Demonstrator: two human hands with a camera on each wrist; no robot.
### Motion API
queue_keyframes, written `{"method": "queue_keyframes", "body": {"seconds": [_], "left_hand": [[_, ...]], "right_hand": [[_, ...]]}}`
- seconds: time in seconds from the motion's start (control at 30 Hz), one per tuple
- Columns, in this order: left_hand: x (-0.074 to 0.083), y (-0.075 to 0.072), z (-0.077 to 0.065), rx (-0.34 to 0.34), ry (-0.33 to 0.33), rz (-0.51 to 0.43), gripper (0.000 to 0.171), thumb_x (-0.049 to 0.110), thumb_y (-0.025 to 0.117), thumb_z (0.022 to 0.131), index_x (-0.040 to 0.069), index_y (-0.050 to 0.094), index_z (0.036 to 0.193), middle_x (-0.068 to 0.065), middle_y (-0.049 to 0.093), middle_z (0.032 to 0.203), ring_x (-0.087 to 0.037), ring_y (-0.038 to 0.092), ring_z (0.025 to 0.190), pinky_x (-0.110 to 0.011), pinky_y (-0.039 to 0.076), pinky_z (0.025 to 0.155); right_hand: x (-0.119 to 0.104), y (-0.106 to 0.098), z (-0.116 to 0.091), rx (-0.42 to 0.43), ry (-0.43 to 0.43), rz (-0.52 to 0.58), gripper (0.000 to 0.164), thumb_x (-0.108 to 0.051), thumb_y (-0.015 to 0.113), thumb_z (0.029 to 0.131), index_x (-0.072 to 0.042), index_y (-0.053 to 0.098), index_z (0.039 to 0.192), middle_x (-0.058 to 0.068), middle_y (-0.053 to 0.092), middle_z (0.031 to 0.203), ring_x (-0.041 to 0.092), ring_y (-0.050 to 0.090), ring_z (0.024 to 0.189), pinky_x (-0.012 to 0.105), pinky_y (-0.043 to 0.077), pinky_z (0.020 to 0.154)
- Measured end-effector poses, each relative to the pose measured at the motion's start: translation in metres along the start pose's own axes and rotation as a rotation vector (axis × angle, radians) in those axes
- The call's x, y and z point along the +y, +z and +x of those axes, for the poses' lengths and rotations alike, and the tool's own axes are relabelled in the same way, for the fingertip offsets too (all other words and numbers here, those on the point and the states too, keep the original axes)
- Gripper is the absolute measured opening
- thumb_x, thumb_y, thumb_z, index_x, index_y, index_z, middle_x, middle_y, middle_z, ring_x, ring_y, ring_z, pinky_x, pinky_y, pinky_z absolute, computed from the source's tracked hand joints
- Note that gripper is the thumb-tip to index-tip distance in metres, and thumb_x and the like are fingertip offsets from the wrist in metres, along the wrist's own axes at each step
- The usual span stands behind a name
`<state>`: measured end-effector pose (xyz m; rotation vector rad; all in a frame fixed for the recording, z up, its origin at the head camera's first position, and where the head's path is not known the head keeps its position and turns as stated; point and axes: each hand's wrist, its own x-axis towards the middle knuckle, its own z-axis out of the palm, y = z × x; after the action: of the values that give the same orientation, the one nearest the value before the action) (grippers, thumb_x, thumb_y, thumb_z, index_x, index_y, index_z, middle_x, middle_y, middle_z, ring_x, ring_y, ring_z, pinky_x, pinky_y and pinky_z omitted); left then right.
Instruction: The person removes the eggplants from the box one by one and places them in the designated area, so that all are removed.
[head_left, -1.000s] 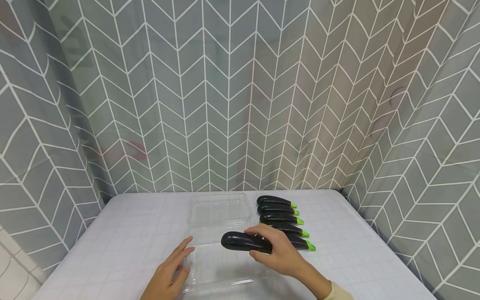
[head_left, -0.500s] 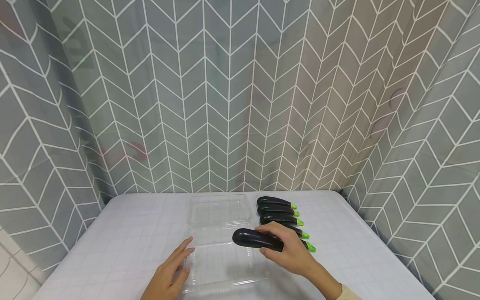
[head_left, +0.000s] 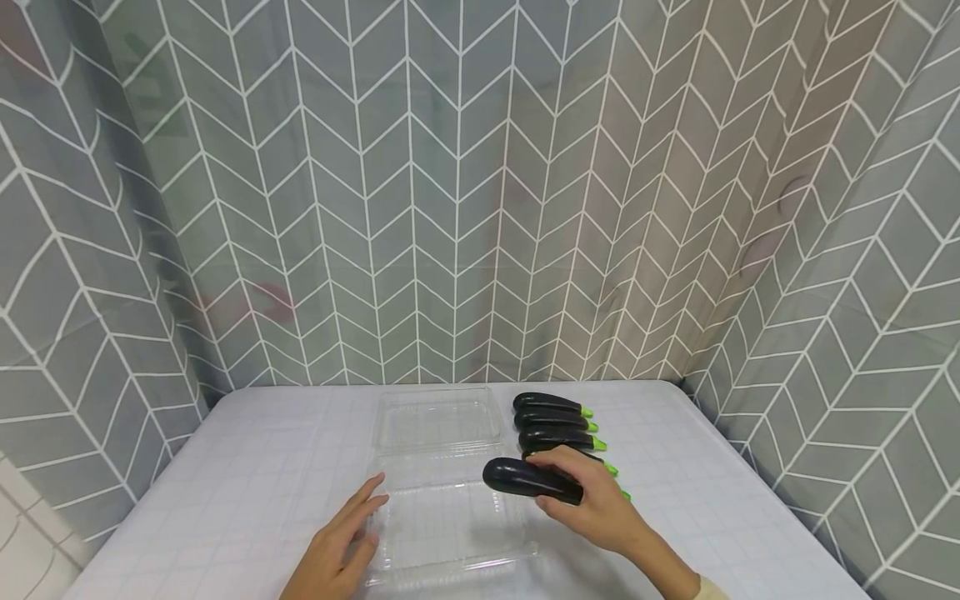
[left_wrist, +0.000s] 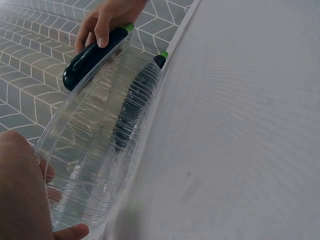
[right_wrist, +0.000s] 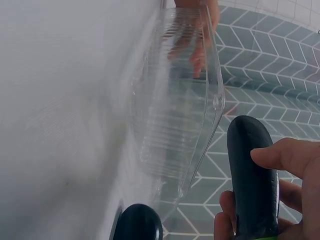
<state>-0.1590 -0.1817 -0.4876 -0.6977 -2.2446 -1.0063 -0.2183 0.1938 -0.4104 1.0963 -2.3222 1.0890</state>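
My right hand (head_left: 592,504) grips a glossy black eggplant (head_left: 517,477) in the head view, its blunt end pointing left over the right side of a clear plastic clamshell container (head_left: 442,529). Thumb and fingers wrap the eggplant from opposite sides in the right wrist view, where its green stem end (right_wrist: 267,238) just shows at the bottom. At the container's left wall, my left hand (head_left: 337,542) rests with its fingers extended along the rim. The container lies open, its lid (head_left: 438,419) folded back toward the far side. No eggplant shows inside its base.
Several more black eggplants (head_left: 552,417) with green stems lie in a row right of the container, the nearest partly hidden behind my right hand. A white cloth (head_left: 247,492) covers the table. Grey patterned curtains (head_left: 480,208) stand behind and on both sides.
My right hand has moved to the right with the eggplant, from over the middle of the container toward its right edge. The left hand has stayed in place.
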Motion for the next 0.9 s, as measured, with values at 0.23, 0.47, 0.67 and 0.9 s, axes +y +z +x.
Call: {"method": "queue_keyframes", "body": {"seconds": [0.23, 0.47, 0.67, 0.9], "left_hand": [[0.000, -0.001, 0.000, -0.003, 0.005, -0.005, 0.048, -0.010, 0.069, 0.085, -0.006, 0.063, 0.132, -0.023, 0.050, 0.152, -0.044, 0.059, 0.125, -0.036, 0.061, 0.078], [-0.002, -0.001, 0.000, -0.001, 0.009, -0.009, 0.049, -0.011, 0.069, 0.085, -0.006, 0.063, 0.133, -0.022, 0.050, 0.152, -0.044, 0.058, 0.126, -0.035, 0.061, 0.077], [-0.001, -0.001, 0.000, -0.002, 0.011, -0.012, 0.048, -0.010, 0.069, 0.086, -0.006, 0.063, 0.133, -0.023, 0.050, 0.152, -0.043, 0.057, 0.127, -0.036, 0.061, 0.077], [-0.003, 0.001, -0.001, 0.003, 0.016, -0.016, 0.048, -0.010, 0.069, 0.085, -0.006, 0.063, 0.133, -0.023, 0.051, 0.152, -0.040, 0.058, 0.128, -0.036, 0.061, 0.077]], "right_hand": [[0.006, -0.002, -0.005, 0.018, -0.010, -0.031, 0.053, -0.004, 0.086, 0.079, -0.019, 0.071, 0.127, -0.011, 0.069, 0.122, 0.013, 0.067, 0.107, 0.032, 0.054, 0.088], [0.008, -0.006, -0.006, 0.021, -0.035, -0.030, 0.052, -0.005, 0.087, 0.080, -0.018, 0.070, 0.127, -0.006, 0.071, 0.120, 0.016, 0.067, 0.106, 0.031, 0.052, 0.088], [0.014, -0.008, -0.010, 0.034, -0.045, -0.056, 0.051, -0.006, 0.087, 0.079, -0.019, 0.070, 0.126, -0.008, 0.071, 0.117, 0.013, 0.067, 0.103, 0.030, 0.052, 0.087], [0.020, -0.010, -0.017, 0.043, -0.045, -0.061, 0.050, -0.006, 0.087, 0.079, -0.018, 0.070, 0.125, -0.008, 0.071, 0.115, 0.014, 0.067, 0.101, 0.028, 0.051, 0.087]]}}
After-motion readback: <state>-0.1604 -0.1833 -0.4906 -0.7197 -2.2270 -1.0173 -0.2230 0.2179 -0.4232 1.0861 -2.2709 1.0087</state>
